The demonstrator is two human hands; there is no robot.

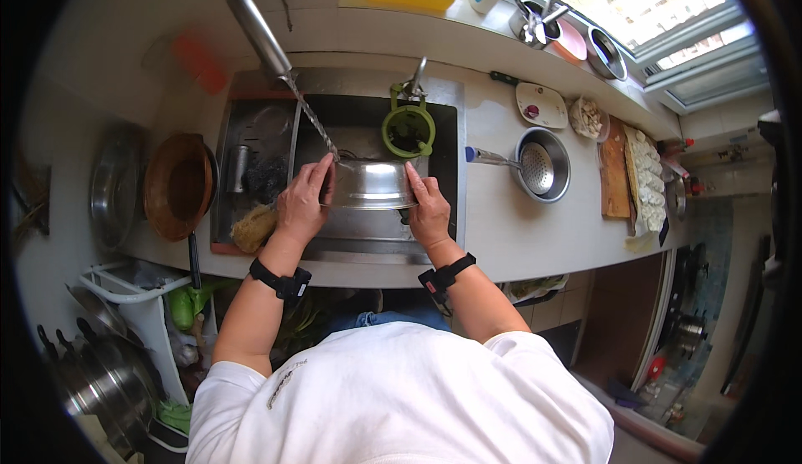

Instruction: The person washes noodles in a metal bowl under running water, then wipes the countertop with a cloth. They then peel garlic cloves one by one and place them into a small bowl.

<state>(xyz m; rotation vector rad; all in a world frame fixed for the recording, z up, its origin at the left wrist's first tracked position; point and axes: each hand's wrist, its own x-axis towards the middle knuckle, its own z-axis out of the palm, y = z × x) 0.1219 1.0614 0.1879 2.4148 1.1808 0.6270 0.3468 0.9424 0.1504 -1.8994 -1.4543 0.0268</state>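
Note:
Both my hands hold a shiny metal basin (371,183) on edge over the stainless steel sink (351,248), its side towards me. My left hand (306,198) grips its left rim and my right hand (428,204) its right rim. From the faucet (260,28), a stream of water (312,116) falls by my left fingertips at the basin's upper left edge. Behind the basin, a green plastic strainer (408,131) hangs at the sink's back. A tan sponge or scrubber (254,228) and a metal cylinder (239,168) lie in the left part of the sink.
Right of the sink stands a grey pot (562,182) with a perforated ladle (537,168) in it. Beyond are a white tray (542,107), a plastic container (589,118) and a wooden cutting board (615,173). A brown wok-like pan (178,186) leans at the left.

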